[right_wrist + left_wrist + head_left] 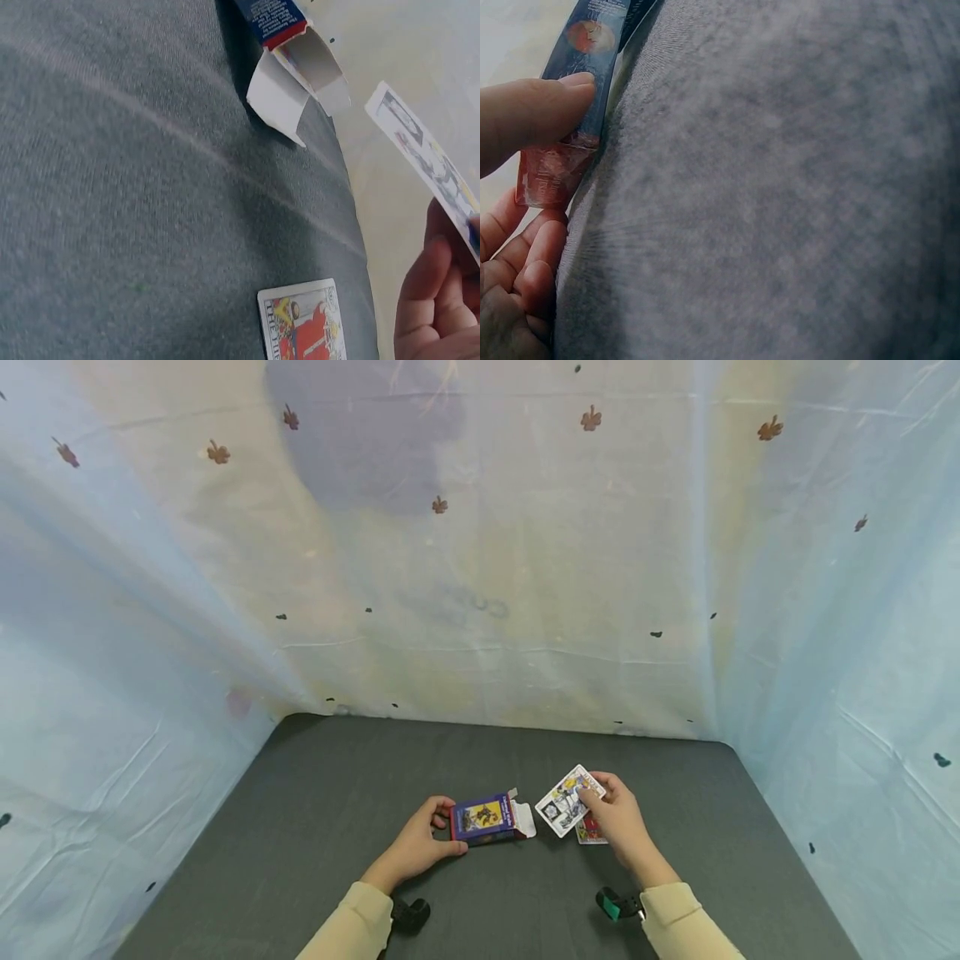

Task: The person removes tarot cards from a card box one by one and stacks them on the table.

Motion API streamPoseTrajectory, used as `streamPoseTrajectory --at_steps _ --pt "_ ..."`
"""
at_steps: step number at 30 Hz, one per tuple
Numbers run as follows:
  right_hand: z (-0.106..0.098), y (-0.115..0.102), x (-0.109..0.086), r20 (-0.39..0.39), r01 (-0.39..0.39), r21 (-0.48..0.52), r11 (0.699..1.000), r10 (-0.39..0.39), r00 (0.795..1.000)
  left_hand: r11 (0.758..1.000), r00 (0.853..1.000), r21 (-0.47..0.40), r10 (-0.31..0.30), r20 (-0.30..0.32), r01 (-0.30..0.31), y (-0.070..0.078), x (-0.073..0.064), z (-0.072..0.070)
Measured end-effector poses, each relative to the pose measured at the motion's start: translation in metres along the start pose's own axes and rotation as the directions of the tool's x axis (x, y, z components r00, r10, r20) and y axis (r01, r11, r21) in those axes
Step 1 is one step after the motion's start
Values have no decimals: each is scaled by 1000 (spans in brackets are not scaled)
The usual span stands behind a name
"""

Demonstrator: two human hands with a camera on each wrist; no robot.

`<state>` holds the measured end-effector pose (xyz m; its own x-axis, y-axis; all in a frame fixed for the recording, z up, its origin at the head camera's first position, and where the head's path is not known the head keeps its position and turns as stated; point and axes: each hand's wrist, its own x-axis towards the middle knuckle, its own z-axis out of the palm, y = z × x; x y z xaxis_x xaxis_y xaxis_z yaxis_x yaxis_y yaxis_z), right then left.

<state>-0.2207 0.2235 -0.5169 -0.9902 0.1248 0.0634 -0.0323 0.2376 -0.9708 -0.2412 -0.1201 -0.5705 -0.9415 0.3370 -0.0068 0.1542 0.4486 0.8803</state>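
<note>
My left hand [417,843] holds a blue tarot card box [482,816] by its closed red end, thumb along the near side and fingers round the far corner. The box lies on the dark table, its white flap [524,820] open toward the right. In my right hand [624,825] a tarot card [561,806] is pinched, thumb on its pictured face, tilted in the air just right of the flap. Beneath that hand another tarot card [304,322] with a red-robed figure lies face up on the table; the hand partly hides it in the head view.
A dark grey cloth-covered table [345,777] spreads around both hands. Pale curtains [510,568] with small leaf shapes enclose it at the back and both sides. A black wrist strap [621,904] sits at the right cuff, and a black device [410,916] at the left.
</note>
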Motion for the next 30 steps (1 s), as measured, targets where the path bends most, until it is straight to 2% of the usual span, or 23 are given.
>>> streamPoseTrajectory --at_steps 8,12,20,25,30 --pt "-6 7 4 18 -10 14 1000 10 1000 1000 1000 8 3 -9 -3 -1 -1 0" --pt "-16 12 10 3 -78 -52 996 78 997 1000 1000 13 8 -6 -8 -1 0 0" --pt "-38 15 20 -52 -117 -210 971 109 993 1000 1000 8 8 -7 -8 -1 0 1" --pt "-38 16 24 -49 -180 -246 952 173 984 1000 1000 11 9 -10 -9 -1 1 1" --pt "-32 17 29 -52 -188 -267 945 181 982 1000 1000 17 2 -11 -2 1 0 1"
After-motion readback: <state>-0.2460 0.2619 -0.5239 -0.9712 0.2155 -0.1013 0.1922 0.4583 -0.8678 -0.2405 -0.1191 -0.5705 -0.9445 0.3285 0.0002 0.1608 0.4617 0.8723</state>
